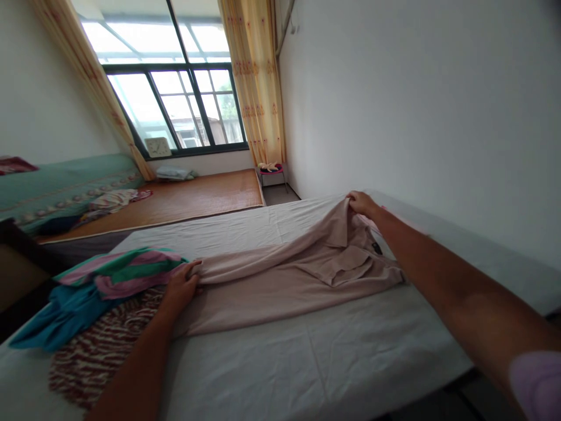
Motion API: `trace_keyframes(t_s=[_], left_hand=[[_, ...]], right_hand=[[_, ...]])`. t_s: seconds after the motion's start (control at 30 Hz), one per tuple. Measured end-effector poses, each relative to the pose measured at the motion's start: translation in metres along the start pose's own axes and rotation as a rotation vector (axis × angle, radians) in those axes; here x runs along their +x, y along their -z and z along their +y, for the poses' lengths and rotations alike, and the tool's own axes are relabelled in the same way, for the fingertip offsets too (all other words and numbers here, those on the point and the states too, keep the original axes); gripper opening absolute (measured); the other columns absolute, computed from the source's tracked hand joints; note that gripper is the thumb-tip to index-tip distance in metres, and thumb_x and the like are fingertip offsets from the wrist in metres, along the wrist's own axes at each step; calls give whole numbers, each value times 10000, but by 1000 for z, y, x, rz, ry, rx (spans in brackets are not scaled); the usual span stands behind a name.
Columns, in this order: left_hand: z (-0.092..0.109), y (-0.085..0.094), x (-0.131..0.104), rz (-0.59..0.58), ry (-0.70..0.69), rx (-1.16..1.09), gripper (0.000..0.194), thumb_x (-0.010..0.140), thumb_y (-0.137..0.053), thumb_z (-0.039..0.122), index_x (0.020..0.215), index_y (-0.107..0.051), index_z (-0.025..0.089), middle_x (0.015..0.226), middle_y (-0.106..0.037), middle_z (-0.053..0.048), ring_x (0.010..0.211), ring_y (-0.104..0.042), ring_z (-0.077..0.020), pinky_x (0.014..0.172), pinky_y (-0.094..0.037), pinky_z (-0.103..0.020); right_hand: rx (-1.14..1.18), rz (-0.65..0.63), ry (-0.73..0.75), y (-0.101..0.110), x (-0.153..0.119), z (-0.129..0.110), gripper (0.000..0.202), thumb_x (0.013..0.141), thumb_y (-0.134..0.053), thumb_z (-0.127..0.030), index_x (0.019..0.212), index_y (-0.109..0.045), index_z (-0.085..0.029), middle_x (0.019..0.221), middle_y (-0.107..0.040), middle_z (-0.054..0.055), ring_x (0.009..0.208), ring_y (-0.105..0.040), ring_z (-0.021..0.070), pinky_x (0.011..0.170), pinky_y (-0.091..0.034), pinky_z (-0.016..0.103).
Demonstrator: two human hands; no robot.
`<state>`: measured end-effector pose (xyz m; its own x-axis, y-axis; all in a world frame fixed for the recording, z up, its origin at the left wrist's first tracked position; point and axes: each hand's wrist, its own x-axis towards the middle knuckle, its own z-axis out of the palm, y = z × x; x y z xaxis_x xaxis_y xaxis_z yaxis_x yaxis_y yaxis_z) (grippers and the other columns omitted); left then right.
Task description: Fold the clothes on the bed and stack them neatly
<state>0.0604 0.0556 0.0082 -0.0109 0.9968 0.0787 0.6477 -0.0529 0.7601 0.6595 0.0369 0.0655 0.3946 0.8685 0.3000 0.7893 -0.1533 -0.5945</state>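
Observation:
A beige garment (272,286) with a collar lies stretched sideways across the white sheet (307,356), its collar end to the right. My right hand (362,203) pinches the far edge near the collar and holds it slightly raised. At the garment's left end, my left hand (184,283) has its fingers closed on the far corner. Beside that hand lies a pile: a green-and-pink striped cloth (131,269), a blue cloth (74,310) and a brown-and-white patterned cloth (105,345).
Beyond the sheet is a low bed with a brown mat (205,196), a pillow (173,173) and crumpled cloths (114,200). A small stool (272,169) stands by the curtain (258,88). The white wall (394,117) borders the right side.

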Motion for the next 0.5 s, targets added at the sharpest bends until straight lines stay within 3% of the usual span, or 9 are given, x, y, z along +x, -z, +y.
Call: trace_keyframes(t_s=[0.2, 0.37, 0.5], left_hand=[[13, -2, -7, 92, 67, -263, 508, 774, -508, 80, 1267, -589, 171, 1028, -615, -40, 588, -566, -59, 512, -536, -163], [15, -3, -9, 75, 63, -367, 474, 742, -547, 62, 1191, -637, 183, 1076, -578, -31, 623, -561, -49, 556, -571, -171], [13, -3, -8, 43, 56, -378, 469, 737, -573, 85, 1187, -646, 191, 958, -562, -8, 576, -521, -46, 530, -566, -173]], right_hand=[[180, 20, -41, -9, 28, -14, 228, 746, -527, -120, 922, -669, -145, 821, -691, 46, 719, -608, 146, 682, -494, 232], [347, -25, -149, -22, 13, -2, 83, 774, -522, -160, 780, -605, -164, 693, -629, 19, 670, -575, 143, 656, -507, 248], [513, -116, -243, -21, -9, 7, 138, 853, -445, -243, 890, -565, -186, 734, -618, 24, 615, -591, 145, 606, -542, 299]])
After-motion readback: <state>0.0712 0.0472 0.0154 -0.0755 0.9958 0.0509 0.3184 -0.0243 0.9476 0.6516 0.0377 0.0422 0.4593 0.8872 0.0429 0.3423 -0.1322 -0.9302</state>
